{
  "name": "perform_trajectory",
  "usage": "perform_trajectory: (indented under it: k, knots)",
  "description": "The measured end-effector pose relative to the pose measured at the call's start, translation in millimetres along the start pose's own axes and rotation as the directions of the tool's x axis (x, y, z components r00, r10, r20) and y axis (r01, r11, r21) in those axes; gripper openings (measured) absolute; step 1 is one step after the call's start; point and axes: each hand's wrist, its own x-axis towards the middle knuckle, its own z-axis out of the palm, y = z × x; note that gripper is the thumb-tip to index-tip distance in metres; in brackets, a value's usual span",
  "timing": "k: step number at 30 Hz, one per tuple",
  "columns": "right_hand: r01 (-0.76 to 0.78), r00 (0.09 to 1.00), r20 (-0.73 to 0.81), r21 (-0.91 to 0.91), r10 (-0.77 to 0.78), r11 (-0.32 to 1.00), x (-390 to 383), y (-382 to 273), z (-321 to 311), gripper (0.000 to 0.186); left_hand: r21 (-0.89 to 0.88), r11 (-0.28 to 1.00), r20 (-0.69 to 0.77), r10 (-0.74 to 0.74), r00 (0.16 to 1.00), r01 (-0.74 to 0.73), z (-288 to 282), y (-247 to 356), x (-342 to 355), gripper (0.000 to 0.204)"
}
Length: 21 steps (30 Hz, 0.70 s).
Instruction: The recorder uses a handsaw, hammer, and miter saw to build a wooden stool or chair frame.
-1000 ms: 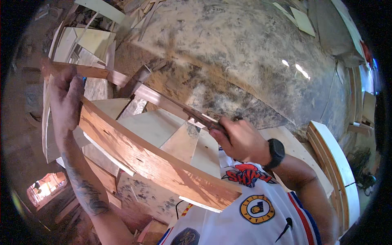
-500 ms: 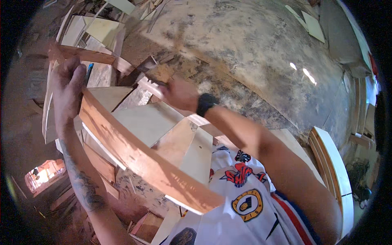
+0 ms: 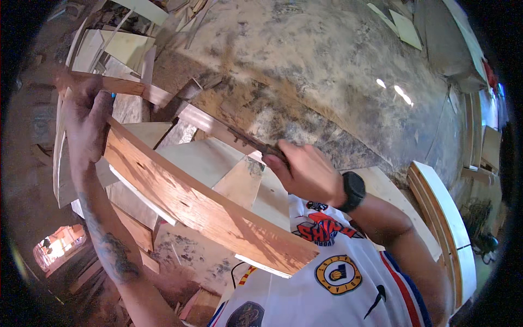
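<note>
My left hand grips the upper left end of a wooden board that slopes down toward my body. A small blue-tipped item shows just behind its fingers, mostly hidden. My right hand is closed on a dark, elongated hand tool, too unclear to name, which lies along a pale wooden strip on the far side of the board. Several pale panels sit between board and strip.
Wood offcuts lie upper left, pale scraps upper right on the dusty grey floor. Stacked curved white-edged boards stand at my right. Dark tangled cords lie beyond them.
My right hand went up and left along the strip half a second ago and is now back down to the right. My left hand keeps its grip on the board's end.
</note>
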Motion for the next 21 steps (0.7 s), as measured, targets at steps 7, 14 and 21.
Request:
perform_trajectory:
  k: [7,14,21]
  knots:
    - [-0.053,0.991,0.126,0.022,0.05,0.998,138.2,-18.2,62.2,0.049,0.02,0.988,0.182,0.146,0.972,-0.152,2.2,20.5,-0.9,0.009]
    - [0.233,0.972,-0.064,0.253,-0.224,0.939,190.3,5.2,112.6,0.05,0.033,0.999,-0.025,0.018,1.0,-0.017,8.3,13.0,-6.2,0.016]
    - [0.254,0.961,-0.12,0.02,-0.25,0.967,198.1,-2.5,119.7,0.048,0.008,1.0,-0.017,-0.026,1.0,0.026,8.4,10.2,4.1,0.017]
